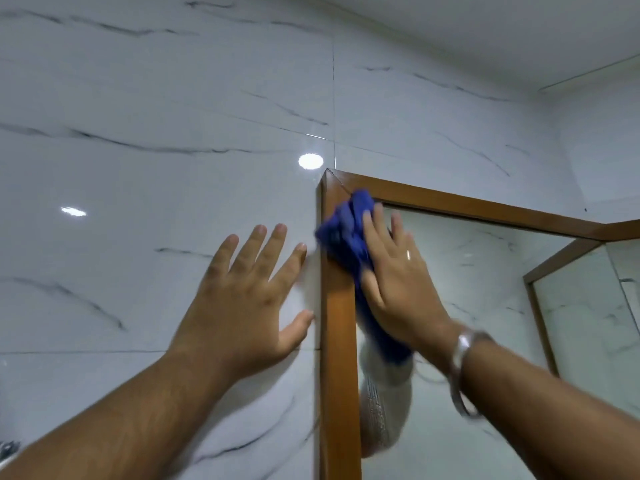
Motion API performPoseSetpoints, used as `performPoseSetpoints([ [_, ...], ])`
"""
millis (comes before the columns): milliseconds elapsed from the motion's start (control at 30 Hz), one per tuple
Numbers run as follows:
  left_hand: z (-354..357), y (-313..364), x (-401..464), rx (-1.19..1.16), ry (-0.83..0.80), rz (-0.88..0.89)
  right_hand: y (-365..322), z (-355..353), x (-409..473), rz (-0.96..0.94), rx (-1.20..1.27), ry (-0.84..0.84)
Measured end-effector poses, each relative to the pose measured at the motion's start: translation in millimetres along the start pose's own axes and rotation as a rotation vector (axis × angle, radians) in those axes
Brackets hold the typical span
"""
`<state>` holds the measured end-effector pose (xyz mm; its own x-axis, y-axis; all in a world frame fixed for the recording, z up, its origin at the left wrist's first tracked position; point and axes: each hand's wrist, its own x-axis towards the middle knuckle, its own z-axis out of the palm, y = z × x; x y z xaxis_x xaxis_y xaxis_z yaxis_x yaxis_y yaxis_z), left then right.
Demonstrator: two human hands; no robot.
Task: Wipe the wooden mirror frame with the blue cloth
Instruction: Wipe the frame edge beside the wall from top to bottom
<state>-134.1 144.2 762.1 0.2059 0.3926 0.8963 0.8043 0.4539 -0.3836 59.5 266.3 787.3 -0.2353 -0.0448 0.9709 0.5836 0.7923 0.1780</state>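
Observation:
The wooden mirror frame [337, 358] hangs on a marble-look wall, with its upper left corner near the middle of the view. My right hand [398, 282] presses the crumpled blue cloth [346, 233] against the frame's left upright, just below that corner. The cloth also trails down under my palm along the inner edge of the frame. My left hand [249, 299] lies flat on the wall tiles left of the frame, fingers spread, thumb close to the frame's outer edge. It holds nothing.
The mirror glass [485, 323] reflects white tiles and another framed mirror [540, 306]. White marble wall tiles [138, 133] fill the left and top. A metal bracelet [464, 368] sits on my right wrist. The ceiling [519, 29] is close above.

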Motion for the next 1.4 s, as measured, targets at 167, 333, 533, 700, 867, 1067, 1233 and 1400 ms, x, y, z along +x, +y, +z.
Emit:
performPoseSetpoints([
  [167,0.7,0.8,-0.3,0.011,0.003,0.001,-2.8,-3.8,51.4,0.046,0.01,0.044],
  [333,0.9,0.8,0.2,0.026,-0.003,0.016,-20.8,9.3,-73.6,0.03,0.14,-0.035],
  [533,-0.1,2.6,1.9,0.034,0.003,0.001,-36.5,24.4,-168.8,-0.06,0.09,-0.078],
  [700,-0.8,3.7,2.6,0.023,0.014,-0.007,-4.9,1.5,-40.6,-0.081,0.069,-0.035],
  [867,1.9,2.4,0.5,0.025,0.024,-0.005,3.1,-7.7,54.9,-0.056,-0.012,0.04],
  [1067,0.4,2.3,-1.5,0.027,0.013,-0.006,-11.5,6.2,-57.0,-0.046,0.128,-0.043],
  [1233,0.5,3.3,-0.6,0.03,0.005,-0.008,-26.6,24.7,-154.9,-0.164,0.019,-0.103],
  [1400,-2.6,4.0,0.3,0.005,0.013,-0.015,-4.0,3.0,-40.6,-0.139,0.072,-0.084],
])
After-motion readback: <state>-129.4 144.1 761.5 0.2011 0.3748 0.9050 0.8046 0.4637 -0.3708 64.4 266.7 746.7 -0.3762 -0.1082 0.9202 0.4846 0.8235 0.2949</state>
